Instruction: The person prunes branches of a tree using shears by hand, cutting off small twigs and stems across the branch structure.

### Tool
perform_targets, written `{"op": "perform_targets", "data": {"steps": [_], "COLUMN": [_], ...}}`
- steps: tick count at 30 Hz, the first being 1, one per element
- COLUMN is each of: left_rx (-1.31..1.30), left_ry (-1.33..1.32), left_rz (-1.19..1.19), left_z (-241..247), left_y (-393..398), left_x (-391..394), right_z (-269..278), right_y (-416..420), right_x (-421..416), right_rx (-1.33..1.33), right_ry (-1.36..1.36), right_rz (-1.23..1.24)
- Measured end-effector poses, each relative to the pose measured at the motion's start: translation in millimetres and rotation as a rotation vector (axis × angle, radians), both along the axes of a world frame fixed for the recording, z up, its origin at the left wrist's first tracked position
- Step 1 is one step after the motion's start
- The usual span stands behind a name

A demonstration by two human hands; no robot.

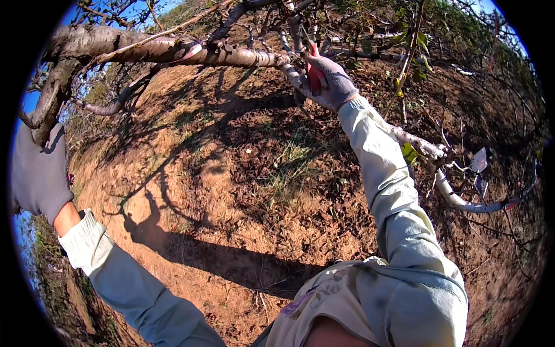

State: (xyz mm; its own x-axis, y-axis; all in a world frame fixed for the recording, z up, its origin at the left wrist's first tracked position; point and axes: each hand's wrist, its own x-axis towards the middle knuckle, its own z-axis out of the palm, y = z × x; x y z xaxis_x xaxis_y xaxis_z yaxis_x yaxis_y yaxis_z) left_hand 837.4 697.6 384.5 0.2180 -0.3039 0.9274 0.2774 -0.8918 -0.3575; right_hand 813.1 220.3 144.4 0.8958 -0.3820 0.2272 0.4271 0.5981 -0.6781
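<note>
My right hand (334, 80), in a grey work glove, is closed around the red handles of a cutting tool (315, 65), most likely pruning shears. Its metal end points up among the small shoots at the tip of a thick tree limb (243, 57); whether it touches wood cannot be told. At the far left my left hand (41, 169), also gloved in grey, is at a bent, rough-barked branch (54, 97). The branch passes in front of the palm, and the fingers are mostly hidden, so its grip is unclear.
A pale branch (455, 197) curves low at the right, with a whitish scrap (479, 160) beside it. A thin leafy shoot (407, 65) rises near my right forearm. Twigs crowd the top. Below lies sloping brown soil (208, 186) with dry leaves, grass and shadows.
</note>
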Motion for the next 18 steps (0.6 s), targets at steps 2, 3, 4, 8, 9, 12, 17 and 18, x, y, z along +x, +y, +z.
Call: {"op": "perform_targets", "data": {"steps": [2, 3, 4, 8, 9, 12, 17, 18], "left_rx": [0.016, 0.019, 0.023, 0.025, 0.026, 0.036, 0.041, 0.040], "left_ry": [0.002, 0.009, 0.016, 0.020, 0.012, -0.011, -0.025, -0.024], "left_rz": [-0.015, -0.020, -0.026, -0.033, -0.035, -0.045, -0.057, -0.057], "left_z": [2, 2, 3, 5, 4, 3, 2, 3], "left_y": [5, 7, 9, 13, 13, 12, 13, 14], "left_x": [2, 2, 3, 5, 5, 5, 7, 7], "right_z": [4, 5, 6, 11, 14, 12, 12, 15], "right_y": [6, 4, 0, -9, -9, -21, -34, -28], "right_x": [-1, 2, 7, 21, 22, 36, 44, 42], "right_rx": [0.116, 0.107, 0.098, 0.118, 0.108, 0.131, 0.077, 0.074], "right_ry": [-0.026, -0.026, -0.027, -0.062, -0.075, -0.101, -0.123, -0.119], "right_rz": [0.031, 0.032, 0.033, 0.056, 0.016, 0.049, 0.139, 0.120]}}
